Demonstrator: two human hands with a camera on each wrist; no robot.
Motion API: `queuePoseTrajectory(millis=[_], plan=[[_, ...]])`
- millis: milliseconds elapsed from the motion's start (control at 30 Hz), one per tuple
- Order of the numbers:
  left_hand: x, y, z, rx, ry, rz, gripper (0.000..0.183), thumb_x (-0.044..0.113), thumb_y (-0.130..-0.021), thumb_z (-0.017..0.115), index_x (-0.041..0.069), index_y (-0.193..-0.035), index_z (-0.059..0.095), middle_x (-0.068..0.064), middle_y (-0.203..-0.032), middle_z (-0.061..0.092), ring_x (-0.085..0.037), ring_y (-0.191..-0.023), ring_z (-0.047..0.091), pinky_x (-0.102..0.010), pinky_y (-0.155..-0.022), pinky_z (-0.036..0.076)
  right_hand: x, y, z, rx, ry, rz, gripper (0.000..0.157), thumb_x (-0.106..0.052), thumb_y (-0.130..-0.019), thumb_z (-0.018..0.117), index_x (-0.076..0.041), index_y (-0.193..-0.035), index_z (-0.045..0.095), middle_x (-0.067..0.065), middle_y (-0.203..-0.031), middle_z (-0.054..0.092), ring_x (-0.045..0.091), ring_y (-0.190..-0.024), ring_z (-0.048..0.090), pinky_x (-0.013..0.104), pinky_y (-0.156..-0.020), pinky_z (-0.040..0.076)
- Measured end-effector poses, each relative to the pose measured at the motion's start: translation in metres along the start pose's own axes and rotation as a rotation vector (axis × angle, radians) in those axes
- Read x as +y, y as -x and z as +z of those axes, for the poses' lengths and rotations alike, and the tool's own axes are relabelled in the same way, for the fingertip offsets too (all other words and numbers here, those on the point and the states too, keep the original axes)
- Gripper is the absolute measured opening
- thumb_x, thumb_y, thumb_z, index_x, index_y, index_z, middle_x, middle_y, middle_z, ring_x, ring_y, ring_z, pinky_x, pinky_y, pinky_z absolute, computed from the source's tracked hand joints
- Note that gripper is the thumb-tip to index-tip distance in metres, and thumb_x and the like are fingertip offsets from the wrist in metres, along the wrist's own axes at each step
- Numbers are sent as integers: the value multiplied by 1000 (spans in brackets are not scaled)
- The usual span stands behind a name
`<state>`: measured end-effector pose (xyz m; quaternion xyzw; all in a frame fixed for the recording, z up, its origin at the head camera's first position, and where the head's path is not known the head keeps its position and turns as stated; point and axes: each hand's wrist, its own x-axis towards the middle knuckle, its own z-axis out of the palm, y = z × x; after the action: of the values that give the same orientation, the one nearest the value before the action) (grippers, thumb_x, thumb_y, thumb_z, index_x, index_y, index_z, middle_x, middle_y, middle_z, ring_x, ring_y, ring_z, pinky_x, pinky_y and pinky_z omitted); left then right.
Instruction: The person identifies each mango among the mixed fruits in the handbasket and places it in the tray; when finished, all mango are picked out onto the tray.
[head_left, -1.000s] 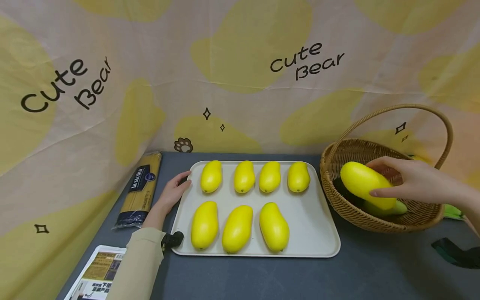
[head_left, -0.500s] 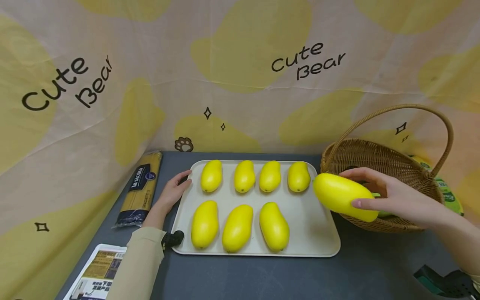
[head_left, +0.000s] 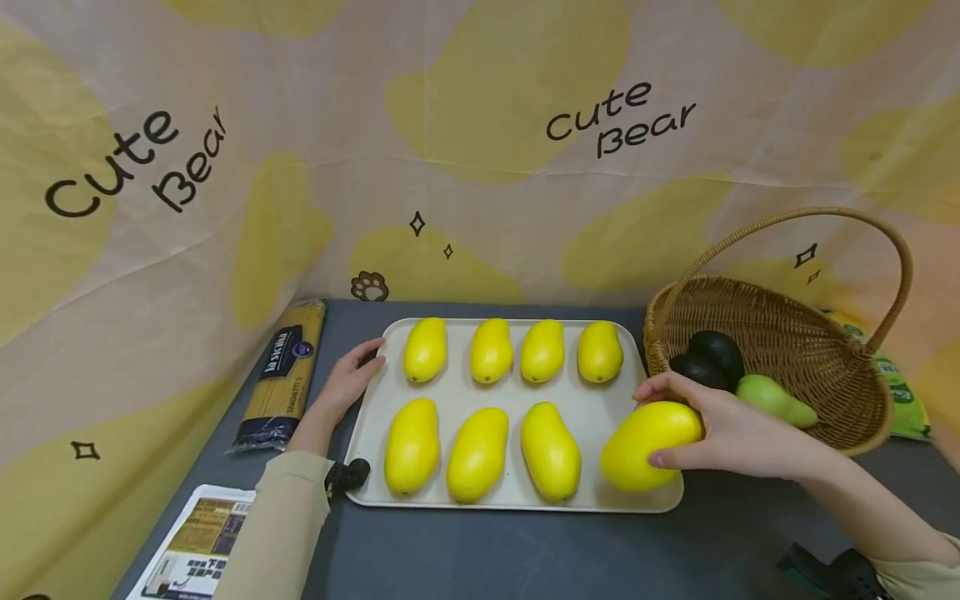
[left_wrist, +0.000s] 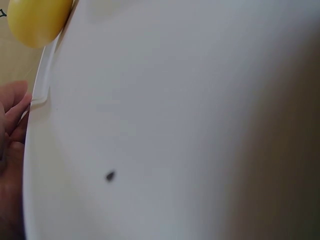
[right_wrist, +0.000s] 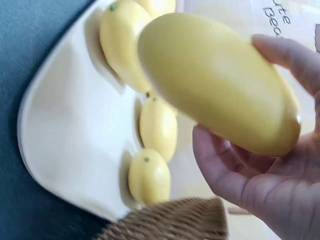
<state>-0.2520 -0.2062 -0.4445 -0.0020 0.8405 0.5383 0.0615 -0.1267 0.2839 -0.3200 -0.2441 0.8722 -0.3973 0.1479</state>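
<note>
My right hand (head_left: 720, 429) grips a yellow mango (head_left: 645, 450), thumb on its near side and fingers round its far side. The mango is over the right front part of the white tray (head_left: 600, 505); in the right wrist view the held mango (right_wrist: 210, 80) fills the middle. On the tray, several mangoes lie in a back row, and a front row has a left mango (head_left: 412, 446), a middle mango (head_left: 477, 454) and a right mango (head_left: 551, 450). My left hand (head_left: 348, 383) touches the tray's left rim with fingertips and thumb.
Right of the tray stands a wicker basket (head_left: 862, 417) with a tall handle, holding dark avocados (head_left: 716, 358) and a green pear (head_left: 776, 402). A green packet (head_left: 907, 400) lies behind it. At left are a spaghetti pack (head_left: 281, 375) and a printed packet (head_left: 198, 542).
My right hand has carried the mango from the basket leftward and toward me, over the tray's front right. The avocados and pear now show in the basket. The left hand keeps its place.
</note>
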Motion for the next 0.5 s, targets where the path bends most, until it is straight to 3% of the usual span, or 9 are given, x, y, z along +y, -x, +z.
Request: queuePoseTrajectory(millis=[133, 300, 400, 500], plan=[[2, 2, 0, -6, 14, 1, 52, 24, -104, 46, 8, -152, 34, -17, -158, 25, -34, -142, 27, -49, -113, 28, 4, -7, 13, 39, -26, 33, 53, -30, -81, 81, -14, -119, 49, 5, -112, 60, 17, -89, 60, 29, -71, 52], [5, 3, -1, -5, 18, 0, 52, 23, -104, 46, 7, -152, 34, -17, -158, 24, -34, -143, 24, -49, -113, 27, 12, -14, 29, 88, -108, 85, 54, -29, -85, 77, -15, -130, 52, 10, -117, 56, 22, -94, 61, 30, -76, 54], [6, 3, -1, 1, 8, 0, 51, 23, -104, 46, 7, -152, 34, -17, -158, 25, -33, -144, 23, -48, -114, 25, 18, -19, 38, 108, -149, 132, 64, -30, -86, 76, -11, -138, 43, 11, -122, 56, 23, -103, 58, 31, -83, 51], [5, 2, 0, 4, 0, 2, 51, 22, -104, 46, 6, -152, 34, -17, -158, 26, -33, -144, 23, -48, -115, 24, 23, -24, 47, 122, -205, 173, 68, -27, -87, 74, -3, -136, 34, 13, -119, 59, 25, -107, 58, 34, -86, 50]])
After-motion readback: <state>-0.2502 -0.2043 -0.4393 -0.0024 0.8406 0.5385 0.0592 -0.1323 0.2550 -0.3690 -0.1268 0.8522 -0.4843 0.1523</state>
